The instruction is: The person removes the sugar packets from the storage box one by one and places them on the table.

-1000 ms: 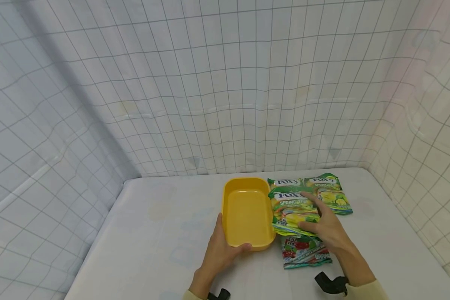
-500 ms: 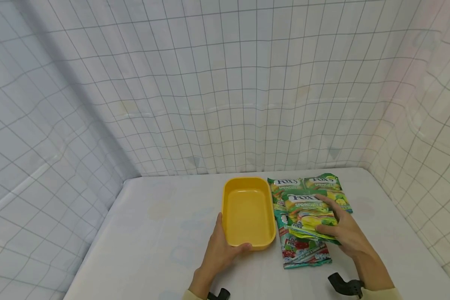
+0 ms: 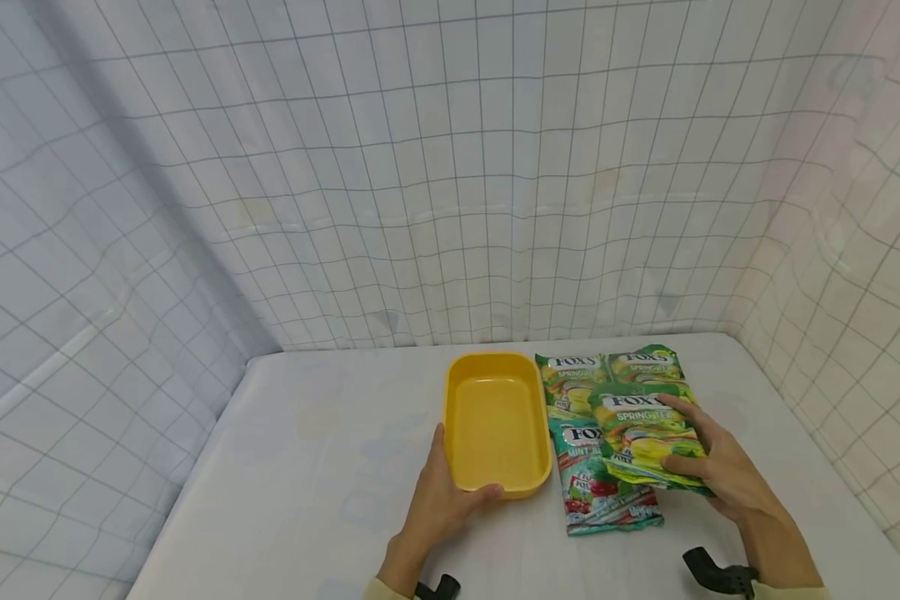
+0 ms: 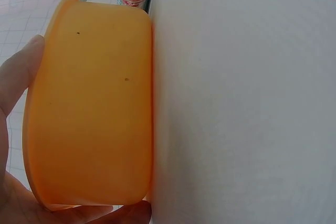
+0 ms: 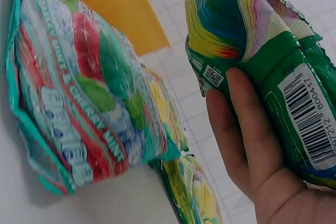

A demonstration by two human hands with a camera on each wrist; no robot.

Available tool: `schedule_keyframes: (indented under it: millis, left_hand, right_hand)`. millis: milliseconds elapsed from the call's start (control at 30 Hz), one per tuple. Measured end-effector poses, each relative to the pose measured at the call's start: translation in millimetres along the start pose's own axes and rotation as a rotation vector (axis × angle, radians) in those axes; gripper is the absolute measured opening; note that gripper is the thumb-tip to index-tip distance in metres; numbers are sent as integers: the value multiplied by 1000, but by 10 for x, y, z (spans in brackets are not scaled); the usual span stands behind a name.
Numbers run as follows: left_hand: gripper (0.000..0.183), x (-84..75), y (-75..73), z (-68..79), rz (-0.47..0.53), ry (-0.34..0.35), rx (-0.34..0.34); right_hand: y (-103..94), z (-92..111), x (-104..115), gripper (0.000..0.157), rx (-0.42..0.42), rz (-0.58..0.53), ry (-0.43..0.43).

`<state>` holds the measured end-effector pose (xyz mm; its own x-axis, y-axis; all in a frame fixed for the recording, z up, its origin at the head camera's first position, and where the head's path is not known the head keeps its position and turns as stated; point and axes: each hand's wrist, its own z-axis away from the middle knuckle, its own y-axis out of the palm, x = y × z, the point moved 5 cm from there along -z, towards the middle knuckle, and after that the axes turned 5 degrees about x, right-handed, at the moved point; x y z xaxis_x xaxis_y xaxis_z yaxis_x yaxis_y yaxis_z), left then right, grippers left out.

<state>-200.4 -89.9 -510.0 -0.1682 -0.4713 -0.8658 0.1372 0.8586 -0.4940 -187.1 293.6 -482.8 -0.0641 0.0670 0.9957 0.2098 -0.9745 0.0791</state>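
My right hand [image 3: 727, 471] holds a green Fox's Spring Tea candy bag [image 3: 637, 433] above the other bags, thumb on its front. In the right wrist view, fingers [image 5: 254, 140] lie against the back of this bag [image 5: 273, 85], near its barcode. With my left hand [image 3: 441, 498] I grip a yellow plastic tub [image 3: 497, 433] at its near left corner. The left wrist view shows the tub's side wall [image 4: 94, 103] between thumb and fingers. Below the held bag lies a teal and red mint candy bag [image 3: 587, 483], partly covered.
Two more green Spring Tea bags lie flat behind, one beside the tub [image 3: 570, 387] and another farther right [image 3: 641, 363], its lower part hidden. The white tabletop [image 3: 307, 467] ends at grid-patterned curtains [image 3: 495, 208] at the back and both sides.
My right hand has lifted the green bag and carried it to the right, away from the tub, uncovering more of the mint candy bag and the back left bag. My left hand stays put.
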Motion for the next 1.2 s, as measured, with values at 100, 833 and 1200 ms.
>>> schedule_keyframes:
  millis: [100, 833, 1200]
  left_hand:
    - [132, 5, 5, -6, 20, 9, 3]
    - [134, -32, -1, -4, 29, -4, 11]
    - [134, -19, -5, 2, 21, -14, 6]
  right_hand:
    - [-68, 21, -44, 90, -4, -10, 7]
    - [-403, 121, -257, 89, 22, -48, -11]
    - [-592, 162, -414, 87, 47, -95, 20]
